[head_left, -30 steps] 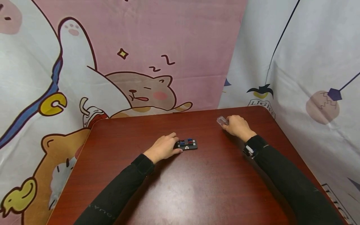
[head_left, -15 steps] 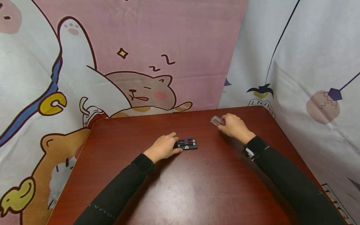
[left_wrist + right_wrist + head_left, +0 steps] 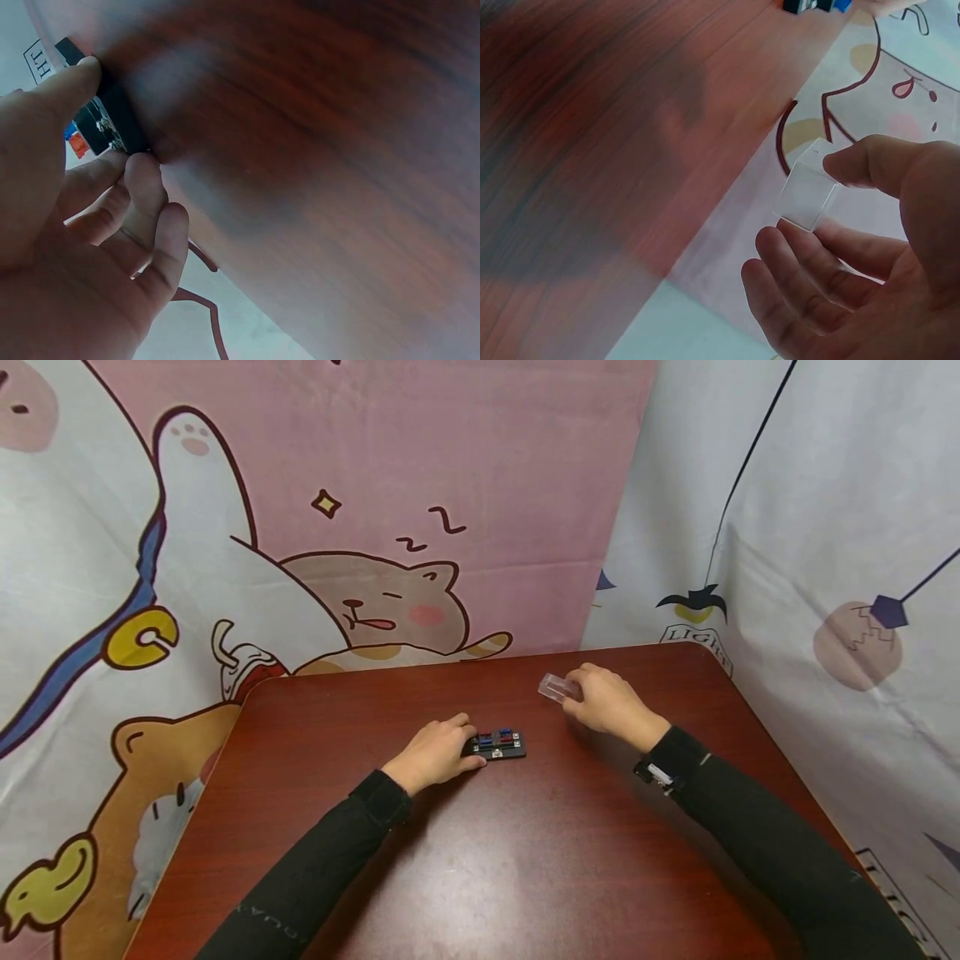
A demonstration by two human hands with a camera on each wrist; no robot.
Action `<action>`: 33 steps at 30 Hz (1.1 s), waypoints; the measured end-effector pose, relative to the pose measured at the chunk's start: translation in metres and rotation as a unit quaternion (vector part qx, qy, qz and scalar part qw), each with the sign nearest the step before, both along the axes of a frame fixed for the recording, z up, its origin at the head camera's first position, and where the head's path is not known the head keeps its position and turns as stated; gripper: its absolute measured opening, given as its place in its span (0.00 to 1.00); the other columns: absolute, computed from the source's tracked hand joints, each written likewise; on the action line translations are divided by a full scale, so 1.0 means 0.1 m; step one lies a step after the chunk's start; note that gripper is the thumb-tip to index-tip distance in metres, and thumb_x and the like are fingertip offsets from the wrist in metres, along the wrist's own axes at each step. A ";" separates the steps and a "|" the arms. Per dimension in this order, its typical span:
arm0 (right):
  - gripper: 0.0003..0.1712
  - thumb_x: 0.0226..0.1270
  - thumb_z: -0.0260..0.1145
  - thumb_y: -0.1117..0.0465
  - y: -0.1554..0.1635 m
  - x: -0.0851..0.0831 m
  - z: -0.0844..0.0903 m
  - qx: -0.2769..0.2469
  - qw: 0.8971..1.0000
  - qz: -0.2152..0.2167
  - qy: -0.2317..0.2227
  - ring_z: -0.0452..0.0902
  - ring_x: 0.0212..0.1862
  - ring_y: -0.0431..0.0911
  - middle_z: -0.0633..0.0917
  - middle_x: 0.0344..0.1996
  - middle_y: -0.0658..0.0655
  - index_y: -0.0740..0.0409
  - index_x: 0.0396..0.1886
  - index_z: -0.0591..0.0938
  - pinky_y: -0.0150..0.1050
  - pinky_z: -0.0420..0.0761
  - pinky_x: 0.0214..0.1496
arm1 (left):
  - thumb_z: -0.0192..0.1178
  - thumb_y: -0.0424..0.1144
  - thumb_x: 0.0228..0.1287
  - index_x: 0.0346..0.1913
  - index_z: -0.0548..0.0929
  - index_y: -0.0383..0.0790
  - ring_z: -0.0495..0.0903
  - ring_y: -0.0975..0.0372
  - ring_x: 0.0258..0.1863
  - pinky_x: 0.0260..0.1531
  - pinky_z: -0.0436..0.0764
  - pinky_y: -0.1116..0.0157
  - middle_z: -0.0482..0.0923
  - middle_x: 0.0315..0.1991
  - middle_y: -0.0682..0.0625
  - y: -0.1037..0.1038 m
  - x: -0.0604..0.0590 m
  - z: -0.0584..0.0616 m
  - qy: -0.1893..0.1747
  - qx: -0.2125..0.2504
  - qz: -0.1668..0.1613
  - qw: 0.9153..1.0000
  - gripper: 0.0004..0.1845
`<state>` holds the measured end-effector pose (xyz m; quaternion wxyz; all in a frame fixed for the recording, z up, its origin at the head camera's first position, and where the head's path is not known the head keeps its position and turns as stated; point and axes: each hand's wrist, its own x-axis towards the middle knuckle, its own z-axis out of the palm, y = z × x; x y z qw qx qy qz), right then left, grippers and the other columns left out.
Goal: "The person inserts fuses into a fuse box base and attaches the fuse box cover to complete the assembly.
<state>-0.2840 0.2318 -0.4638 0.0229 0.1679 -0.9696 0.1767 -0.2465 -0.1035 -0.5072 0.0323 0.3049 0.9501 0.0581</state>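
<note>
On the brown tabletop lies a black fuse block with small red and blue fuses on top. My left hand holds its left end, thumb on the near side and fingers on the far side. The left wrist view shows the thumb and fingertips pinching the block's black base, with metal terminals beside the fuses. To the right, my right hand pinches a clear plastic cover between thumb and fingers. In the right wrist view, the clear cover looks hollow and box-like, held above the table, and its far end is covered by the hand.
The brown table has a back edge against a pink cartoon-printed cloth. A white printed cloth hangs along the right side. Both forearms reach in from the front in dark sleeves.
My right hand has moved left with the clear cover, closer to the fuse block. The left hand and fuse block have stayed in place.
</note>
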 end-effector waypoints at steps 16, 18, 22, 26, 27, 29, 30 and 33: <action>0.26 0.73 0.74 0.54 -0.38 0.18 0.09 0.015 0.997 0.072 0.020 0.83 0.46 0.50 0.87 0.53 0.58 0.62 0.65 0.86 0.50 0.88 0.50 | 0.71 0.62 0.75 0.67 0.87 0.38 0.79 0.58 0.37 0.51 0.86 0.52 0.83 0.56 0.46 0.01 0.01 0.01 0.003 -0.003 0.006 1.000 0.33; 0.26 0.73 0.74 0.55 -0.43 0.20 0.08 0.012 0.996 0.090 0.021 0.81 0.44 0.48 0.86 0.51 0.57 0.62 0.65 0.86 0.47 0.86 0.48 | 0.71 0.61 0.75 0.67 0.87 0.38 0.79 0.58 0.36 0.50 0.86 0.52 0.82 0.56 0.45 0.01 0.02 0.02 0.003 -0.003 0.006 1.000 0.32; 0.26 0.74 0.75 0.54 -0.51 0.23 0.08 0.012 0.992 0.122 0.023 0.78 0.40 0.45 0.84 0.48 0.54 0.61 0.65 0.86 0.42 0.81 0.43 | 0.71 0.62 0.75 0.65 0.87 0.39 0.79 0.58 0.36 0.49 0.85 0.53 0.82 0.55 0.46 0.02 0.02 0.02 0.002 0.000 0.007 1.000 0.32; 0.26 0.74 0.75 0.54 -0.59 0.26 0.08 0.022 0.989 0.145 0.026 0.77 0.39 0.44 0.83 0.47 0.54 0.62 0.65 0.86 0.41 0.81 0.44 | 0.71 0.62 0.75 0.65 0.87 0.39 0.78 0.59 0.35 0.46 0.85 0.54 0.82 0.54 0.47 0.01 0.02 0.00 0.007 0.001 0.007 1.000 0.31; 0.26 0.74 0.75 0.54 -0.61 0.27 0.09 0.024 0.988 0.149 0.026 0.77 0.40 0.44 0.83 0.47 0.54 0.62 0.65 0.86 0.41 0.81 0.44 | 0.70 0.62 0.75 0.65 0.87 0.39 0.79 0.59 0.35 0.46 0.85 0.54 0.82 0.54 0.47 0.01 0.02 -0.01 0.009 0.001 0.006 1.000 0.31; 0.25 0.74 0.75 0.54 -0.65 0.29 0.09 0.026 0.987 0.157 0.025 0.77 0.40 0.44 0.83 0.47 0.54 0.62 0.65 0.86 0.41 0.81 0.44 | 0.70 0.62 0.75 0.64 0.88 0.39 0.79 0.59 0.35 0.45 0.85 0.55 0.82 0.53 0.47 0.01 0.02 -0.02 0.013 0.001 0.005 1.000 0.31; 0.25 0.75 0.75 0.54 -0.66 0.30 0.09 0.026 0.986 0.160 0.023 0.77 0.40 0.44 0.83 0.47 0.54 0.62 0.65 0.87 0.41 0.81 0.44 | 0.70 0.62 0.75 0.64 0.88 0.39 0.79 0.59 0.35 0.45 0.85 0.55 0.82 0.53 0.47 0.01 0.02 -0.02 0.015 0.001 0.004 1.000 0.31; 0.24 0.75 0.76 0.54 -0.70 0.31 0.08 0.023 0.985 0.168 0.021 0.77 0.40 0.44 0.84 0.48 0.54 0.60 0.65 0.87 0.41 0.81 0.44 | 0.70 0.61 0.76 0.64 0.88 0.39 0.79 0.59 0.35 0.45 0.86 0.55 0.82 0.53 0.47 0.00 0.02 -0.03 0.017 0.001 0.002 1.000 0.31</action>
